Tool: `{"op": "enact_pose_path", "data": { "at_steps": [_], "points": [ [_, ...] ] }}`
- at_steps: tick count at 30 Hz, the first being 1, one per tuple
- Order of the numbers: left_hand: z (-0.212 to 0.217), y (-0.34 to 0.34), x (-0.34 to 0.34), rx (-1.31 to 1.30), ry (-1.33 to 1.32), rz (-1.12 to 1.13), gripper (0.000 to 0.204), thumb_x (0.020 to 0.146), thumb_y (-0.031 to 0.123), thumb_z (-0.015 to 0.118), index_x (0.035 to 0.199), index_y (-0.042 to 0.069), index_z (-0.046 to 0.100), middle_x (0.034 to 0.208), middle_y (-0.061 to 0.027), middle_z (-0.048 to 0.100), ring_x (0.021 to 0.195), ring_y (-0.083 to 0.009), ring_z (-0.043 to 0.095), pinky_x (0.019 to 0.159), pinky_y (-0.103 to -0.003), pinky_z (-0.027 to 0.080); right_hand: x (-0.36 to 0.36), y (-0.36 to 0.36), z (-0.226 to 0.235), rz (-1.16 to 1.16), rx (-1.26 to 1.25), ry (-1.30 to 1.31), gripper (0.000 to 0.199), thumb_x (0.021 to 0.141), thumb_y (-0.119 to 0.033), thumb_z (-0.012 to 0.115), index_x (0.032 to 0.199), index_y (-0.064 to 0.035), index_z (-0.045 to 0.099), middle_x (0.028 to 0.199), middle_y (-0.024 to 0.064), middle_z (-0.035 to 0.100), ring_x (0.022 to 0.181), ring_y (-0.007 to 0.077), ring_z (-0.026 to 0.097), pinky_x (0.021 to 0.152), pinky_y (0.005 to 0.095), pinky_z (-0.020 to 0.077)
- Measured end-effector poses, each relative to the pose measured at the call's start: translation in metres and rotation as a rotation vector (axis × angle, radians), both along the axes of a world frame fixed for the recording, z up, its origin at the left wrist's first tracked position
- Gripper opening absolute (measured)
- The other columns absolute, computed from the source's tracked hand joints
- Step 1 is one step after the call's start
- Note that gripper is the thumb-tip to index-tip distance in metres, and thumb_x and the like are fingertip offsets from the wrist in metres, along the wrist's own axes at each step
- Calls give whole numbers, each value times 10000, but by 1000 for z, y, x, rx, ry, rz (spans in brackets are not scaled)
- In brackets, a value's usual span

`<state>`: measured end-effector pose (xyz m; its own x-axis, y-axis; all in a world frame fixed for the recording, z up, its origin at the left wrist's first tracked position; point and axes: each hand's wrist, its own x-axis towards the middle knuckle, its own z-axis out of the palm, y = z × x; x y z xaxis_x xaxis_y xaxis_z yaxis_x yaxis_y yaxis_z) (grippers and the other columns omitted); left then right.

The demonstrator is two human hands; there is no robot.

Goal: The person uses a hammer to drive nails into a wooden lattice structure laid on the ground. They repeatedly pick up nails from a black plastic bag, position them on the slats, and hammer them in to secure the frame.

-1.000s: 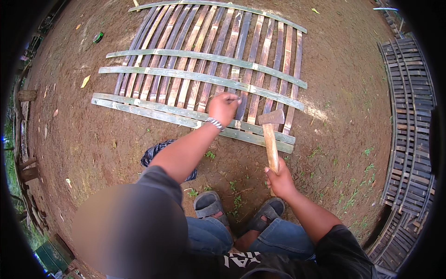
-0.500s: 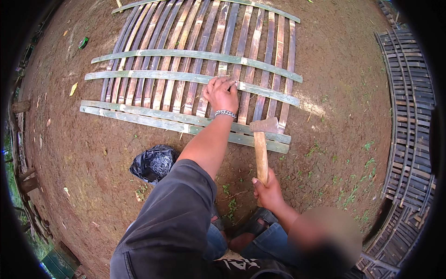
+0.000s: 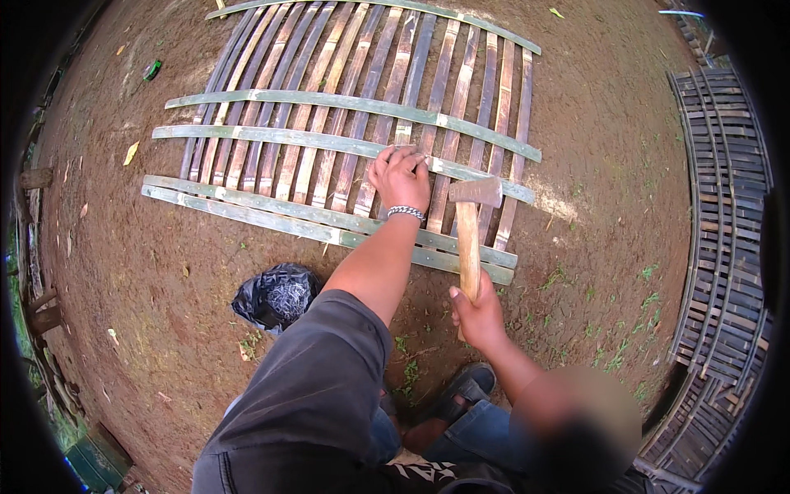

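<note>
Brown soil (image 3: 601, 165); left hand (image 3: 401, 181) palm-down at green bamboo strip (image 3: 321, 140)

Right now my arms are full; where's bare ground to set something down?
Mostly bare soil lies between the slatted frame and the dark panel at right, and left of the black bag. Crowded: around the left hand and the wooden-handled tool.
</note>
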<state>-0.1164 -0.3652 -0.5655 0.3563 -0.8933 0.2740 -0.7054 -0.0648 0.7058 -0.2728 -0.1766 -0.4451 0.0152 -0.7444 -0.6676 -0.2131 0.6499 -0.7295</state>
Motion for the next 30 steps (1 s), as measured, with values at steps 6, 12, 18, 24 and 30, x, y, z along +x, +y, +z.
{"op": "enact_pose_path", "data": {
  "at_steps": [6, 12, 18, 24, 30],
  "points": [
    [-2, 0, 2, -33, -33, 15, 75, 817, 214, 788, 862, 154, 790, 1141, 33, 736, 1294, -252, 508, 1157, -499, 225, 0, -53, -8, 264, -369, 426, 529, 1030, -150, 517, 1515, -67, 323, 1207, 317, 633, 1080, 509, 619, 902, 541, 512],
    [2, -1, -2, -20, -44, 6, 60, 811, 192, 780, 860, 158, 788, 1125, 35, 740, 1290, -258, 514, 1150, -498, 230, -2, -83, -20, 387, -448, 544, 528, 1019, -139, 523, 1506, -72, 330, 1219, 331, 627, 1084, 519, 621, 904, 571, 507],
    [0, 0, 0, -34, -36, 9, 62, 797, 161, 765, 856, 154, 786, 1121, 32, 741, 1292, -263, 514, 1145, -505, 233, 7, -81, -18, 357, -475, 545, 509, 1013, -129, 528, 1488, -76, 355, 1188, 326, 639, 1063, 511, 631, 884, 573, 512],
    [4, 1, 0, -32, -47, 1, 62, 805, 162, 757, 858, 146, 785, 1125, 27, 738, 1293, -266, 513, 1145, -496, 234, 8, -85, -15, 329, -462, 568, 517, 1009, -131, 532, 1494, -82, 357, 1199, 318, 640, 1067, 511, 629, 889, 572, 512],
    [3, 1, 0, -21, -56, -3, 58, 816, 179, 761, 855, 142, 782, 1132, 29, 735, 1298, -272, 504, 1140, -494, 235, 6, -96, -8, 386, -388, 607, 506, 1014, -143, 522, 1493, -104, 364, 1202, 310, 642, 1071, 509, 626, 898, 567, 511]
  ]
}}
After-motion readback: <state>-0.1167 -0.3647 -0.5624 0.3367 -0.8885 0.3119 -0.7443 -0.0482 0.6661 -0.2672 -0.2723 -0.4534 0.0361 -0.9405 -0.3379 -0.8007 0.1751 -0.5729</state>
